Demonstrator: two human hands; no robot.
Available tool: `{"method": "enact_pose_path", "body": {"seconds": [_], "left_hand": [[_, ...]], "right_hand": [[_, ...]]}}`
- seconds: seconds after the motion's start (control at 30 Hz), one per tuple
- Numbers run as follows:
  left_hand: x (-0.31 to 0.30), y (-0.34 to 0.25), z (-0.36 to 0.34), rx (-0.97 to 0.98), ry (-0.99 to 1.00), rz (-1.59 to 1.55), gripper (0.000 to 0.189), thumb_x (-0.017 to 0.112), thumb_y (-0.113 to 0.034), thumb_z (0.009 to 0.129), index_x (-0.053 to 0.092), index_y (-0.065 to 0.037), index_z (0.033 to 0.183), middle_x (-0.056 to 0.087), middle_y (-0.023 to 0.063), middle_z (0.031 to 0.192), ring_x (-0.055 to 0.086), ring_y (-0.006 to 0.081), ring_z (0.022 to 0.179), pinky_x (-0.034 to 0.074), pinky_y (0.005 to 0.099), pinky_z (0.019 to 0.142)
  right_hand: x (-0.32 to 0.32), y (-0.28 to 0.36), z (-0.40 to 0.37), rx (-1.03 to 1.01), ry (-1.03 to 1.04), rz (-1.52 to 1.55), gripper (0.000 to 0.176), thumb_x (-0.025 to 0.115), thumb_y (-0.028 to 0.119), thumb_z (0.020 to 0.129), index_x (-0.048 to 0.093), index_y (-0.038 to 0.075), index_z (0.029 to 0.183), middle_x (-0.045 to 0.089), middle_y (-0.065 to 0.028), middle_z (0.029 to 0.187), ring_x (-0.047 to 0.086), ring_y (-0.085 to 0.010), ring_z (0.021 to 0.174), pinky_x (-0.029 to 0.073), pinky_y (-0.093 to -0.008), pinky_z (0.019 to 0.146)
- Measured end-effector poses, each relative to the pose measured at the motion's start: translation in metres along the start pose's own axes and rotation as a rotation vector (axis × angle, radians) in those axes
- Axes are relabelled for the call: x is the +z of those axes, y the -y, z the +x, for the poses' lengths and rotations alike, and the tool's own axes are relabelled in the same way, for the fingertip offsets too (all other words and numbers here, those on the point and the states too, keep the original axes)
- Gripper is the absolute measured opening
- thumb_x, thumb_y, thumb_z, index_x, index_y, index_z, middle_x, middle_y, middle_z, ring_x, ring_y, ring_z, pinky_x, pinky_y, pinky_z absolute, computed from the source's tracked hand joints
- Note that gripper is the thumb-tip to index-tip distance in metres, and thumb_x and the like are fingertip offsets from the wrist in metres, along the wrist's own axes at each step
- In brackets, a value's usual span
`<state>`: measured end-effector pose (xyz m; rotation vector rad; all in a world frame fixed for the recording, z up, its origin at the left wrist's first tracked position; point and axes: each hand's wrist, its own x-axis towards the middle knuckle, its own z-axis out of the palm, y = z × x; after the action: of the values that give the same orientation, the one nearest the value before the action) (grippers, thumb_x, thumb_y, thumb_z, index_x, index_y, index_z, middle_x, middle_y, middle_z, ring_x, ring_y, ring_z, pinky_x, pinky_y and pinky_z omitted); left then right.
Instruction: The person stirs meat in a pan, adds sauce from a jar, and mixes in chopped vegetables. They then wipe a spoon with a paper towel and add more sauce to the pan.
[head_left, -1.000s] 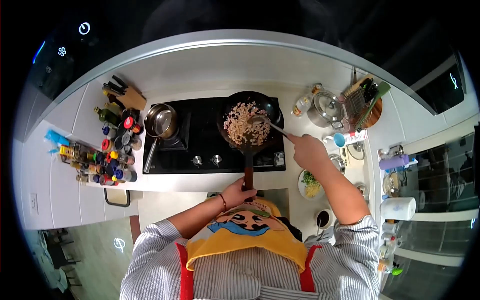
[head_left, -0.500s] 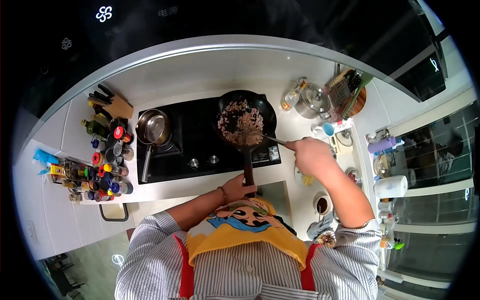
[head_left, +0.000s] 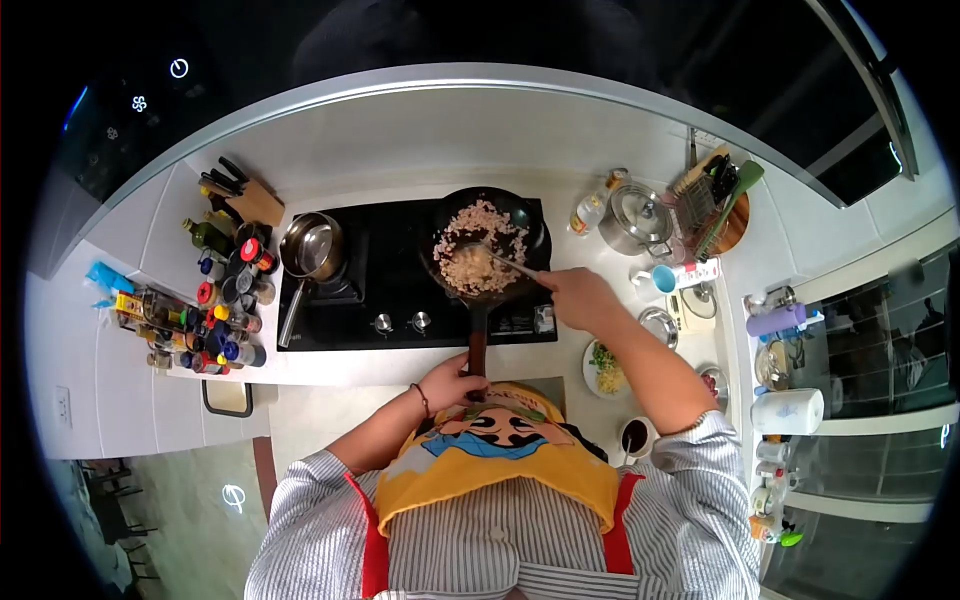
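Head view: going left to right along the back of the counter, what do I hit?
Spice jars → saucepan → pan (left hand on its handle, right hand with spoon in it) → lidded pot → utensil rack.

Pretty clearly a home kitchen. The giveaway is the black hob set into a white counter, with a wok of frying mince and a spatula on it, plus a steel saucepan on its left burner. Left of the hob there's a knife block and a big huddle of spice jars and bottles. Right of the hob sit a lidded pot, a rack of utensils, a plate of chopped veg and a cup of dark sauce. Behind the hob is white tile, above it a hood with lit touch buttons. The cook's cartoon apron says home rather than restaurant.
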<state>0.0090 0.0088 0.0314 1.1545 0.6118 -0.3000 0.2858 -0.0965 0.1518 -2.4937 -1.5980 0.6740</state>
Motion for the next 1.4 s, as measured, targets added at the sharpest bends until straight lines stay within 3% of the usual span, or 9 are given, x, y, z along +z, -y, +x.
{"method": "enact_pose_path", "body": {"seconds": [0.17,0.4,0.53,0.8,0.97,1.03,1.1,1.17,1.4], "left_hand": [[-0.001,0.006,0.005,-0.026,-0.021,0.003,0.061,0.066,-0.014,0.096,0.041,-0.007,0.150,0.070,0.0125,0.115,0.071,0.0238,0.102,0.060,0.0372,0.084],[0.000,0.001,0.003,-0.018,-0.021,0.018,0.053,0.065,-0.015,0.096,0.046,-0.008,0.145,0.071,0.0092,0.113,0.071,0.0204,0.098,0.060,0.0345,0.082],[0.006,-0.004,0.002,0.024,0.009,-0.010,0.042,0.063,-0.011,0.097,0.052,-0.006,0.137,0.071,0.0059,0.108,0.068,0.0143,0.094,0.057,0.0280,0.078],[0.006,-0.001,0.008,-0.024,-0.010,-0.086,0.052,0.056,-0.005,0.099,0.040,-0.004,0.148,0.070,0.0145,0.116,0.070,0.0227,0.103,0.057,0.0349,0.092],[0.008,0.001,0.019,-0.057,-0.016,-0.045,0.050,0.054,-0.003,0.097,0.042,-0.003,0.145,0.070,0.0148,0.115,0.071,0.0246,0.100,0.057,0.0354,0.091],[0.006,0.012,0.027,-0.028,-0.038,-0.073,0.054,0.056,-0.004,0.097,0.040,-0.005,0.148,0.070,0.0144,0.112,0.070,0.0239,0.094,0.059,0.0361,0.087],[0.007,0.013,0.031,-0.032,-0.042,-0.062,0.054,0.056,-0.003,0.096,0.040,-0.005,0.148,0.069,0.0151,0.112,0.070,0.0242,0.094,0.059,0.0364,0.087],[0.009,0.013,0.031,-0.032,-0.050,-0.055,0.054,0.056,-0.002,0.096,0.040,-0.005,0.148,0.069,0.0159,0.112,0.070,0.0245,0.094,0.059,0.0368,0.087],[0.002,0.013,0.027,-0.044,-0.029,-0.054,0.047,0.059,-0.013,0.100,0.044,-0.006,0.143,0.069,0.0147,0.117,0.070,0.0233,0.103,0.056,0.0357,0.092]], "right_hand": [[0.021,-0.029,0.017,0.130,-0.239,-0.057,0.046,0.055,0.015,0.095,0.058,0.018,0.141,0.067,-0.0240,0.107,0.066,-0.0425,0.098,0.054,-0.0500,0.086],[0.060,-0.022,-0.012,0.155,-0.083,0.233,0.047,0.053,0.013,0.094,0.059,0.021,0.140,0.065,-0.0233,0.106,0.065,-0.0424,0.099,0.053,-0.0514,0.086],[0.140,-0.041,-0.044,0.171,-0.236,0.272,0.058,0.053,0.006,0.090,0.048,0.020,0.145,0.061,-0.0238,0.117,0.063,-0.0442,0.105,0.051,-0.0529,0.088],[0.166,-0.029,-0.065,0.267,-0.362,0.506,0.059,0.057,0.005,0.087,0.044,0.014,0.144,0.060,-0.0243,0.122,0.062,-0.0458,0.104,0.052,-0.0538,0.086],[0.148,-0.038,-0.100,0.276,-0.474,0.787,0.044,0.069,0.026,0.094,0.057,0.008,0.133,0.066,-0.0167,0.112,0.067,-0.0333,0.098,0.053,-0.0458,0.083],[0.187,-0.067,-0.109,0.378,-0.659,1.041,0.043,0.071,0.037,0.095,0.061,0.005,0.123,0.066,-0.0138,0.104,0.067,-0.0266,0.091,0.053,-0.0413,0.081],[0.270,-0.122,-0.113,0.634,-0.919,0.890,0.036,0.069,0.034,0.096,0.061,0.006,0.118,0.065,-0.0124,0.103,0.067,-0.0259,0.085,0.054,-0.0405,0.075],[0.272,-0.140,-0.139,1.244,-0.759,1.743,0.028,0.061,0.027,0.100,0.059,0.007,0.119,0.064,-0.0122,0.103,0.067,-0.0288,0.083,0.056,-0.0416,0.070],[0.356,-0.203,-0.140,1.137,-0.760,2.018,0.032,0.052,0.020,0.102,0.049,0.005,0.130,0.063,-0.0153,0.109,0.069,-0.0291,0.080,0.058,-0.0392,0.067]]}}
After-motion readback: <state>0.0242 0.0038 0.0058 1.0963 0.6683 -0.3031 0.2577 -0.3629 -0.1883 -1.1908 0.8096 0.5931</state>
